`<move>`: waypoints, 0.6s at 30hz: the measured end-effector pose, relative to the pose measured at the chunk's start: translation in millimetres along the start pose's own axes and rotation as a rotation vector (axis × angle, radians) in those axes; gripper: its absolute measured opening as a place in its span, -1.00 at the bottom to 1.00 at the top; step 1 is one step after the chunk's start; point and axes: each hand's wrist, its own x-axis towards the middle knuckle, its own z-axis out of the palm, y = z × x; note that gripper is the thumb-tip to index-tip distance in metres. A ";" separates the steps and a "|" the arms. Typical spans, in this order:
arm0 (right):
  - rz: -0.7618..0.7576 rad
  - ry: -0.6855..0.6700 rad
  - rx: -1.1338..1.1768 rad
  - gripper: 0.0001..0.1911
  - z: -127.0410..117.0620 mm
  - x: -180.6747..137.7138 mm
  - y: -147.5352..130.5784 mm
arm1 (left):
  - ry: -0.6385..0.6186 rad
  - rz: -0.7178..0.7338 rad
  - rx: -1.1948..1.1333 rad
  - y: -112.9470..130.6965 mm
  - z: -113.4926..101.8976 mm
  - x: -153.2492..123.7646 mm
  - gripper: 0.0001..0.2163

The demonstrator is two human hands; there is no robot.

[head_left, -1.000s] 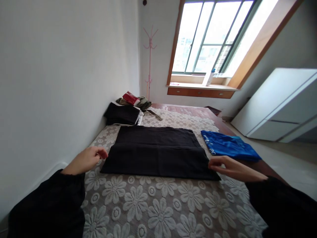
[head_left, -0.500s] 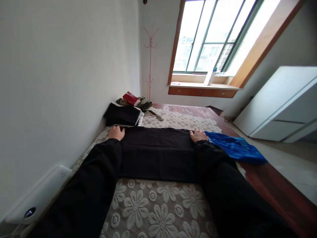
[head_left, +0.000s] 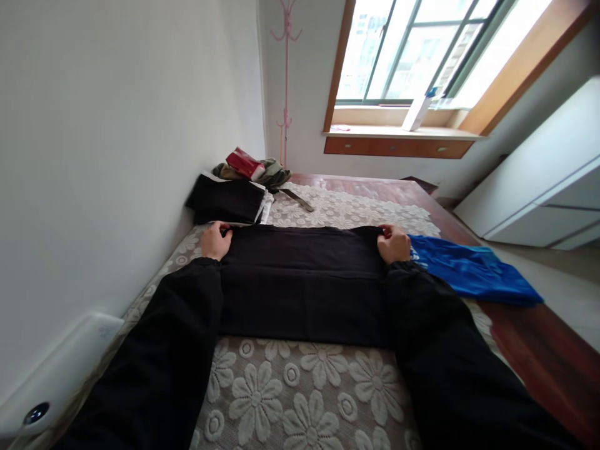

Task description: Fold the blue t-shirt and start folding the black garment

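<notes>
A black folded garment [head_left: 304,281], its exact kind unclear, lies flat as a wide rectangle on the flower-patterned lace tablecloth [head_left: 309,400]. My left hand [head_left: 216,240] pinches its far left corner. At the far right corner, my right hand [head_left: 394,242] is closed on the same cloth, and the far edge looks slightly raised there. Just right of my right hand lies a blue folded garment [head_left: 473,269]. Beyond my left hand rests a stack of folded black and white clothes [head_left: 229,199].
Behind the stack are a red packet [head_left: 244,164] and an olive strapped item [head_left: 276,172]. A white device [head_left: 60,369] sits by the left wall. A pink coat stand [head_left: 286,75], a window ledge with a white bottle [head_left: 419,112] and a white cabinet [head_left: 539,175] stand farther off.
My fingers, earlier resting on the far corners, now grip the cloth, and its far edge has lifted slightly. The view has tilted down a little.
</notes>
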 end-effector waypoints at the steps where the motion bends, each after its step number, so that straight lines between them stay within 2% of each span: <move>1: 0.014 -0.008 0.006 -0.72 -0.6 -0.5 -1.1 | 0.000 -0.004 -0.015 0.2 -0.1 -0.1 -0.75; 4: 0.088 -0.022 0.041 -0.83 -3.9 -2.3 -4.8 | 0.001 -0.028 -0.043 1.0 -0.9 -1.1 -0.72; 9: 0.148 -0.026 0.082 -0.74 -7.0 -2.7 -10.6 | -0.020 -0.069 -0.100 0.2 1.0 1.4 -0.66; 13: 0.144 -0.043 0.145 -0.84 -10.8 -4.1 -15.2 | -0.073 -0.067 -0.122 1.2 -1.5 4.1 -0.76; 15: 0.136 -0.063 0.264 -0.86 -18.7 -1.7 -15.0 | -0.029 -0.081 -0.186 2.7 -7.1 4.7 -0.81; 18: 0.089 -0.115 0.441 -0.74 -43.2 6.1 -10.4 | 0.034 -0.080 -0.250 2.6 -19.1 4.9 -0.79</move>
